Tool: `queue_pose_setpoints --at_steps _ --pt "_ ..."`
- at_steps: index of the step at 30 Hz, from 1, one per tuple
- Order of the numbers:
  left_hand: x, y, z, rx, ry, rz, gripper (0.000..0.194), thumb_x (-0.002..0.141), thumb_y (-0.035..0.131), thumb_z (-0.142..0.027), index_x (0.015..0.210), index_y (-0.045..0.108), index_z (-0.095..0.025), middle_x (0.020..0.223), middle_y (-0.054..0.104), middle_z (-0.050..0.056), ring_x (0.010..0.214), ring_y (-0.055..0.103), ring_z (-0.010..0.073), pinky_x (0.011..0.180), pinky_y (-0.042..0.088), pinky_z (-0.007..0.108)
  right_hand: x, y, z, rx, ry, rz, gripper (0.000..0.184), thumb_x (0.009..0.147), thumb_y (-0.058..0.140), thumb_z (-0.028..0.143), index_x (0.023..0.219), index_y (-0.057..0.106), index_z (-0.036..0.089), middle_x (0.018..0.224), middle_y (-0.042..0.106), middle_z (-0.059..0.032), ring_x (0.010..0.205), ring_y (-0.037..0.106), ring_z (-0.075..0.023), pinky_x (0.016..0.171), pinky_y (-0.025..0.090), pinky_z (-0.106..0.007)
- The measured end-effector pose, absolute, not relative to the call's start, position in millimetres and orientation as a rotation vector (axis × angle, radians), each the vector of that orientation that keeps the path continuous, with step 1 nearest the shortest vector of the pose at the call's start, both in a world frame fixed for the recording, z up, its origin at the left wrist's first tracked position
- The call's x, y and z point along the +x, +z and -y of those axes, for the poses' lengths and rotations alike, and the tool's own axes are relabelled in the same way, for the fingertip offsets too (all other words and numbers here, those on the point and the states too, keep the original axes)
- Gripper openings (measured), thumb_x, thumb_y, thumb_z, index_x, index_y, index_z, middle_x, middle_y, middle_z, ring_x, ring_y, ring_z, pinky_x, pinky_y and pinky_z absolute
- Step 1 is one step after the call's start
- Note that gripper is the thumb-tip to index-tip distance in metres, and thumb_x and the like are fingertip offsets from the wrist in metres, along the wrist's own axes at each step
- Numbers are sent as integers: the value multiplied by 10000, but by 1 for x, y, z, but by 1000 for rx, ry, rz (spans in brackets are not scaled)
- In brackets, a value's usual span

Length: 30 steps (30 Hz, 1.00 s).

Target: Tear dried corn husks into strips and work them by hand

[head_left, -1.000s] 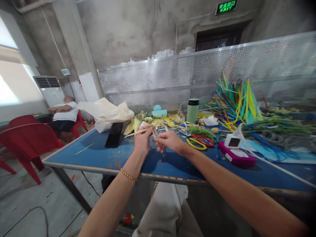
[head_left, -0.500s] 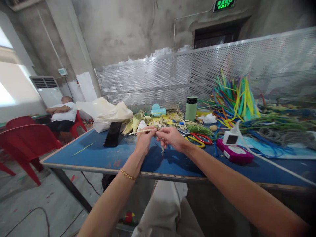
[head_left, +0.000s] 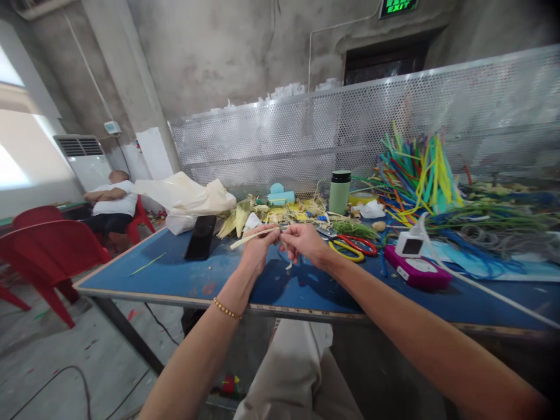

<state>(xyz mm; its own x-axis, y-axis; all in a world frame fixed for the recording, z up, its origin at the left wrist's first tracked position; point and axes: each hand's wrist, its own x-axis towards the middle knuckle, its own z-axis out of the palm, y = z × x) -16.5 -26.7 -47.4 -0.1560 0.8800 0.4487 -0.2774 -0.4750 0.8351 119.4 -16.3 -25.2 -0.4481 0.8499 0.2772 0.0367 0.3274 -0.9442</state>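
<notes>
Above the blue table [head_left: 166,277], my left hand [head_left: 257,252] pinches a pale, flat strip of dried husk [head_left: 240,240], whose free end sticks out to the left. My right hand [head_left: 305,242] is close beside it, thumb and forefinger pressed together at the strip's other end; the part between the fingertips is too small to make out. A small pale scrap [head_left: 289,266] shows just below the hands. Behind them lie dried corn husks [head_left: 240,219]. Scissors with red and yellow handles [head_left: 367,246] rest right of my right hand.
A black phone [head_left: 200,238] and a cream plastic bag [head_left: 192,201] are on the left. Farther right stand a green bottle [head_left: 339,195], a magenta box [head_left: 417,272] with a white cable, and bundled coloured strips [head_left: 431,175]. A person [head_left: 114,198] sits at far left.
The strip's free left end has dipped lower and its flat side shows broader. My fingers have shifted slightly at the joining point; both hands stay in nearly the same place.
</notes>
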Motion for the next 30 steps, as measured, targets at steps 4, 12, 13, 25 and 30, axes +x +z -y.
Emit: queue_pose_setpoints --at_steps 4,12,13,25,30 --pt "-17 -48 26 1262 1765 -763 218 591 777 -292 687 675 -125 599 572 6 580 461 103 577 364 259 119 -25 17 -864 1084 1859 203 821 560 264 645 514 175 511 630 7 304 496 -91 280 379 -193" --pt "-18 -55 19 1238 1786 -830 193 592 757 -284 657 675 -123 641 598 22 623 504 124 619 391 272 117 -29 16 -830 682 2112 191 846 516 219 660 482 190 424 558 51 348 506 -84 440 391 -192" --pt "-18 -56 19 1238 1788 -822 185 592 754 -279 640 668 -122 629 589 19 614 497 120 615 387 269 117 -29 17 -840 637 2130 187 845 514 210 662 484 190 418 550 55 356 505 -83 459 393 -195" --pt "-18 -54 22 1206 1798 -790 184 559 765 -270 590 656 -126 638 575 19 626 477 114 600 371 252 116 -28 18 -885 458 2176 202 825 551 179 635 489 207 392 505 60 411 498 -104 511 368 -221" --pt "-19 -55 21 1243 1795 -815 207 568 764 -279 529 624 -131 628 566 19 631 472 113 601 371 251 117 -30 18 -848 494 2177 205 823 548 173 634 480 211 374 505 63 396 512 -107 515 384 -220"
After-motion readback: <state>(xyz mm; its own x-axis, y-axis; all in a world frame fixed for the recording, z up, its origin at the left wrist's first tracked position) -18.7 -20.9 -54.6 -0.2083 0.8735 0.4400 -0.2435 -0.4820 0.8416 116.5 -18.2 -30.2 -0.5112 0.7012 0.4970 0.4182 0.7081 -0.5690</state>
